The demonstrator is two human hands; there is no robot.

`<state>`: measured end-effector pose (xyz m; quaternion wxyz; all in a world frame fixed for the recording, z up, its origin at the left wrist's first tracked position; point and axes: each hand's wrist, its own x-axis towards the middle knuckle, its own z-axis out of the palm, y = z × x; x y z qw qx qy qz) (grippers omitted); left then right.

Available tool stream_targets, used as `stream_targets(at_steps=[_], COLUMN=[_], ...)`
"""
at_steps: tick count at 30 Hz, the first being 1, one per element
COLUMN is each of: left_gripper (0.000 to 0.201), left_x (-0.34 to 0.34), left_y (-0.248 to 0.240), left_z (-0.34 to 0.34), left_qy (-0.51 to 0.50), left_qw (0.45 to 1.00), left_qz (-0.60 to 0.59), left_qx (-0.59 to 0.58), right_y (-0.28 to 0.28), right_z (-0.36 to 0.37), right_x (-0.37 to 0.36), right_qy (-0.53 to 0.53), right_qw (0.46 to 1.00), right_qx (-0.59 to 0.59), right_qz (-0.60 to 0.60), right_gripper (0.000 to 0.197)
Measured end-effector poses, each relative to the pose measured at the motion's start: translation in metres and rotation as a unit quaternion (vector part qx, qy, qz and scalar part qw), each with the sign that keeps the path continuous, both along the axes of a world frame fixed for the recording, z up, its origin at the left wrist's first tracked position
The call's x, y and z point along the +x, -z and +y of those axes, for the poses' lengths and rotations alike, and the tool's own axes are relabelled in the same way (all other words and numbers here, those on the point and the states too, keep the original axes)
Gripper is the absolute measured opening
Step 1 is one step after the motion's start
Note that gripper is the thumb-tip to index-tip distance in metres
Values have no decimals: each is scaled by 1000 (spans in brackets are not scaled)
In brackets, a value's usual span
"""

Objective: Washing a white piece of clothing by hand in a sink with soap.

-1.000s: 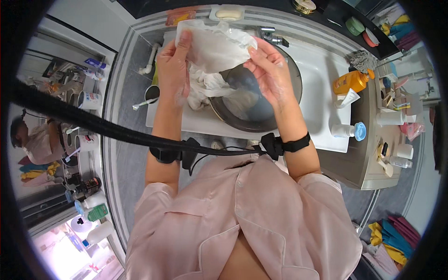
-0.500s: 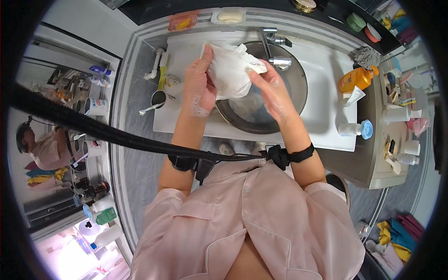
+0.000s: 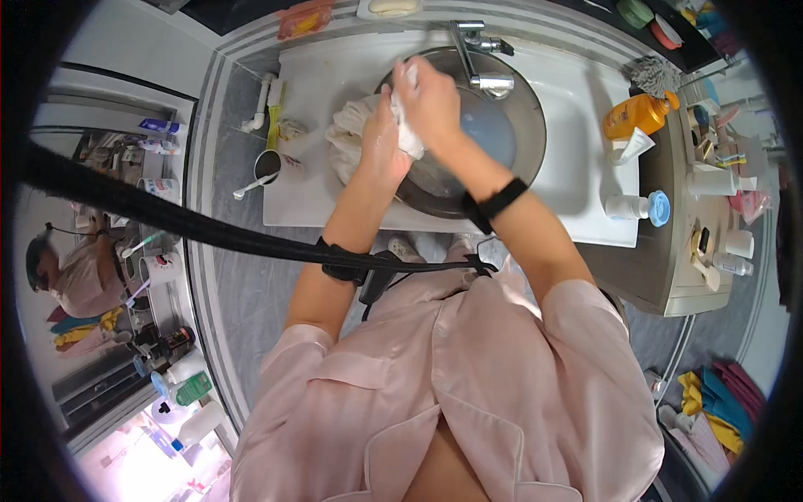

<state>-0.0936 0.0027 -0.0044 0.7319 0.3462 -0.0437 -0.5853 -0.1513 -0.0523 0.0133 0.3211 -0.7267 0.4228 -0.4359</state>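
Note:
A wet white cloth [image 3: 346, 142] is bunched between my two hands over the left side of a round see-through basin [image 3: 535, 159]. Its loose part hangs down to the left, past the basin's rim. My left hand [image 3: 386, 142], with some suds on it, is closed on the cloth. Just above and to the right, my right hand [image 3: 432, 102] grips a bunched piece, knuckles up. The hands are pressed close together, and some fingertips are hidden. Cloudy water [image 3: 488, 125] lies in the basin below.
A chrome faucet [image 3: 489, 82] reaches over the basin, which stands in a white sink [image 3: 573, 142]. An orange pump bottle [image 3: 636, 115], a white tube and a blue-capped bottle [image 3: 640, 207] line the right edge. At left is a cup [image 3: 269, 164] with a toothbrush. A black strap crosses before me.
The cloth was spread between both hands above the basin; now it is bunched, with a part hanging left. My right hand has moved left, against my left hand. The view has shifted slightly.

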Motion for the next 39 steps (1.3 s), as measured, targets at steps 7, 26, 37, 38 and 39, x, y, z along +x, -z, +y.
stream_targets(at_steps=[7,26,37,38,39], left_gripper=[31,29,35,32,32], left_x=[71,20,25,19,22], left_y=[88,37,4,3,16], left_z=[13,23,67,70,56], left_qy=[170,73,132,101,102], left_qw=[951,937,709,734,733], left_qz=[77,-341,-692,-669,-670], left_qx=[-247,28,30,52,53], right_y=[8,26,32,37,43], right_z=[82,48,70,67,58], right_x=[13,8,2,4,6], right_qy=[-131,-99,-104,-104,-97], right_qw=[983,991,994,994,995], right_qx=[-69,-20,-30,-29,-32], right_qz=[109,82,-10,-12,-9], right_gripper=[18,18,12,12,12])
